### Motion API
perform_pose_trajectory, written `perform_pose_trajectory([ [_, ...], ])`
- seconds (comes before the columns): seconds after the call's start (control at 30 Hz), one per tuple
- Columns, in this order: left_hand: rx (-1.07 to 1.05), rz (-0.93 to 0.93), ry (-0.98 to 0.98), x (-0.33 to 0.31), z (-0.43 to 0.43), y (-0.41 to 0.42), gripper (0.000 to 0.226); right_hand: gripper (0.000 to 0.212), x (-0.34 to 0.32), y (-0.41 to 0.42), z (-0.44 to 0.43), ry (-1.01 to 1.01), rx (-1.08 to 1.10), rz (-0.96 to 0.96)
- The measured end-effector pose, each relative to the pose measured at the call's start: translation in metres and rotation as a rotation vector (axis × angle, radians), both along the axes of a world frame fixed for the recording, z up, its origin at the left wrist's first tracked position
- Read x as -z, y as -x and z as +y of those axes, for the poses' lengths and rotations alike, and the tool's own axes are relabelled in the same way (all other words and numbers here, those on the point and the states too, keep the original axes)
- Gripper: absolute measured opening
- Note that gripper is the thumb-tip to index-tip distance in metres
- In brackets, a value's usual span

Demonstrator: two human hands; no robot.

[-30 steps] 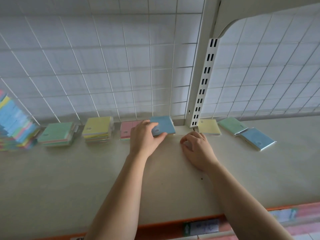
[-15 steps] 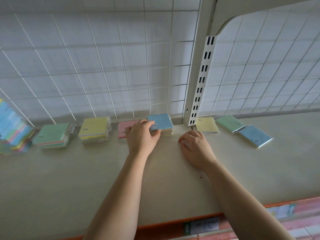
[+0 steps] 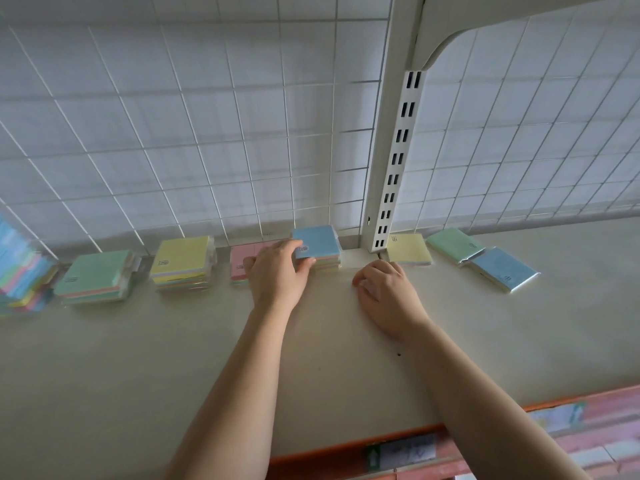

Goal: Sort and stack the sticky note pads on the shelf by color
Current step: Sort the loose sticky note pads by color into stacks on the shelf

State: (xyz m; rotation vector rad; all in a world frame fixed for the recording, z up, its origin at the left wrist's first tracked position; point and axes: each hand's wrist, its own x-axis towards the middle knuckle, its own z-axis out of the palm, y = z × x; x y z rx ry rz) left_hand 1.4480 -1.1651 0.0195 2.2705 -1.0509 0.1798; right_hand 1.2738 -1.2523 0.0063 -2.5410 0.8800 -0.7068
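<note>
Sticky note pads line the back of a cream shelf (image 3: 311, 341). My left hand (image 3: 277, 271) grips the front left corner of a blue-topped pad stack (image 3: 317, 242), thumb at its front edge. A pink pad (image 3: 240, 259) lies partly under that hand. Further left stand a yellow-topped stack (image 3: 181, 258) and a green-topped stack (image 3: 95, 277). My right hand (image 3: 388, 296) rests on the shelf with fingers curled, holding nothing. Right of the upright lie single yellow (image 3: 408, 249), green (image 3: 450, 242) and blue (image 3: 502, 268) pads.
A slotted white upright post (image 3: 394, 161) rises at the shelf's back behind a wire grid panel (image 3: 207, 133). A tall mixed-colour pile of pads (image 3: 20, 271) leans at the far left. The shelf's orange front edge (image 3: 346, 452) carries a label.
My left hand has drawn back slightly on the blue stack, which now sits squarer against the back. My right hand has stayed in place.
</note>
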Motion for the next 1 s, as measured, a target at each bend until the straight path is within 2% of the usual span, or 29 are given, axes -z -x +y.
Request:
perform_pose_trajectory([
  [0.13, 0.019, -0.015, -0.023, 0.0, 0.001, 0.0, 0.036, 0.016, 0.001, 0.0, -0.001, 0.0, 0.012, 0.014],
  [0.23, 0.068, -0.047, 0.033, -0.004, 0.002, 0.0, 0.039, 0.018, 0.0, 0.001, -0.003, 0.001, -0.023, 0.064],
  [0.33, 0.097, -0.077, 0.112, -0.015, 0.002, 0.005, 0.03, 0.016, -0.004, 0.006, -0.008, -0.002, -0.071, 0.05],
  [0.43, 0.17, -0.106, 0.101, -0.026, -0.002, 0.014, 0.021, 0.014, -0.014, 0.012, -0.014, -0.036, -0.035, -0.025],
  [0.57, 0.305, -0.104, 0.096, -0.041, -0.017, 0.03, 0.016, 0.011, -0.023, 0.03, -0.032, -0.018, 0.005, -0.032],
  [0.73, 0.39, -0.113, 0.144, -0.052, -0.046, 0.063, 0.014, 0.011, -0.032, 0.065, -0.062, -0.007, 0.104, -0.003],
  [0.87, 0.445, -0.134, 0.084, -0.05, -0.073, 0.098, 0.015, 0.017, -0.034, 0.1, -0.097, -0.032, 0.287, 0.065],
  [1.0, 0.469, -0.124, 0.012, -0.043, -0.095, 0.122, 0.019, 0.041, -0.032, 0.135, -0.127, -0.08, 0.462, 0.264],
])
